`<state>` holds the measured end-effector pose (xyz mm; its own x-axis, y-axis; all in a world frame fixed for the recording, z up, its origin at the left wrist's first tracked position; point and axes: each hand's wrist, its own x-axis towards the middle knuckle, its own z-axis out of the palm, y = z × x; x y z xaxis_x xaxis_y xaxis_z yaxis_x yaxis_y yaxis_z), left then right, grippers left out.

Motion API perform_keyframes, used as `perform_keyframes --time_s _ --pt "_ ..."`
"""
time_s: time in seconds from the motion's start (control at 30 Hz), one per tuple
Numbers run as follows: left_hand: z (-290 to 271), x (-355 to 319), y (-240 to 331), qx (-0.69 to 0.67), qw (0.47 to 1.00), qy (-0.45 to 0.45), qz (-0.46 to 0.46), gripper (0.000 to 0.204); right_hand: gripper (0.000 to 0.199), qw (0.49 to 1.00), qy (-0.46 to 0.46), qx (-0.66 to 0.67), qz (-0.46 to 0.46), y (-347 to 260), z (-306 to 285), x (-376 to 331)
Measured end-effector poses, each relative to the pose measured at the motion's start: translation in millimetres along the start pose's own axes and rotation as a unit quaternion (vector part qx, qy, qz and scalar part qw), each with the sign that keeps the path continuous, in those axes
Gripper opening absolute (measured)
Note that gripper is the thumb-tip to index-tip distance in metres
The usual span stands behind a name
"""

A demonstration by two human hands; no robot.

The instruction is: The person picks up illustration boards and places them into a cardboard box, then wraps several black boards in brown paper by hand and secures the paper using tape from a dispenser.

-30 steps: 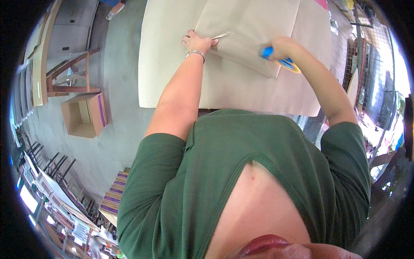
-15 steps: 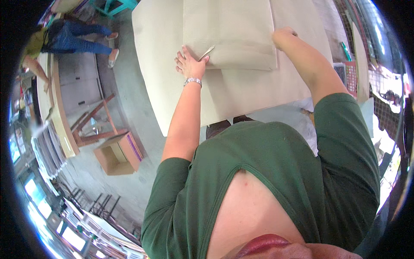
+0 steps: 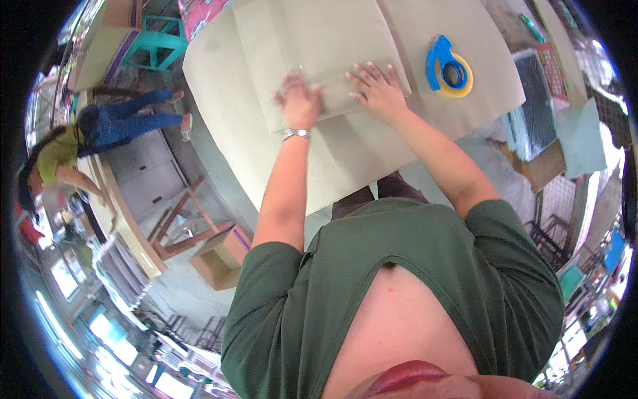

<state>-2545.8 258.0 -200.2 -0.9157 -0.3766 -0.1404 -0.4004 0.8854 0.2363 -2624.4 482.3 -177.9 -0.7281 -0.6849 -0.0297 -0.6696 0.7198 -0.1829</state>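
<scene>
A beige sheet or folded cardboard piece point(image 3: 319, 40) lies on a larger beige sheet point(image 3: 219, 100) in front of me. My left hand point(image 3: 299, 103), blurred by motion, rests over the piece's near edge with its fingers apart. Beside it, my right hand point(image 3: 379, 94) lies flat with spread fingers on the near right part of the same piece. Neither hand visibly grips anything. To the right of the piece, a blue tape dispenser point(image 3: 438, 60) with a yellow-rimmed roll rests on the large sheet.
At the left, a person in blue jeans point(image 3: 126, 126) leans over a wooden-edged table point(image 3: 136, 243). An open cardboard box point(image 3: 222, 259) is on the floor near it. A teal stool point(image 3: 159, 43) stands at the far left. Dark and pale flat panels point(image 3: 535, 100) stand at the right.
My right hand has moved left from the piece's right edge onto its near part. The slim metal tool by my left hand no longer shows. The tape dispenser has come into sight.
</scene>
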Motion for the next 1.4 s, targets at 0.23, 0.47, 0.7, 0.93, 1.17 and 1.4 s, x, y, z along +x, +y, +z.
perform_keyframes --time_s 0.23,0.47,0.7,0.93,1.17,1.4 --pt "-15 -7 -69 -0.132 0.940 -0.040 -0.312 0.077 0.094 0.890 0.050 0.349 0.290 55 16 15" --pt "-42 -14 -70 -0.122 0.937 -0.013 -0.327 0.067 0.101 0.768 -0.046 0.544 0.334 62 -15 25" --pt "-91 -58 -130 -0.149 0.946 0.004 -0.288 0.061 0.077 0.765 -0.058 0.602 0.221 19 -120 13" --pt "-49 -153 -16 -0.677 0.652 -0.232 -0.250 0.023 0.070 0.867 0.128 0.479 -0.041 -33 -288 -43" --pt "-180 -124 27 -0.812 0.558 -0.121 -0.117 0.044 0.081 0.923 0.100 0.264 -0.261 -160 -244 -119" --pt "-262 -69 -158 -0.747 0.647 -0.023 -0.155 0.045 0.066 0.899 0.086 0.365 -0.225 -267 -166 -30"
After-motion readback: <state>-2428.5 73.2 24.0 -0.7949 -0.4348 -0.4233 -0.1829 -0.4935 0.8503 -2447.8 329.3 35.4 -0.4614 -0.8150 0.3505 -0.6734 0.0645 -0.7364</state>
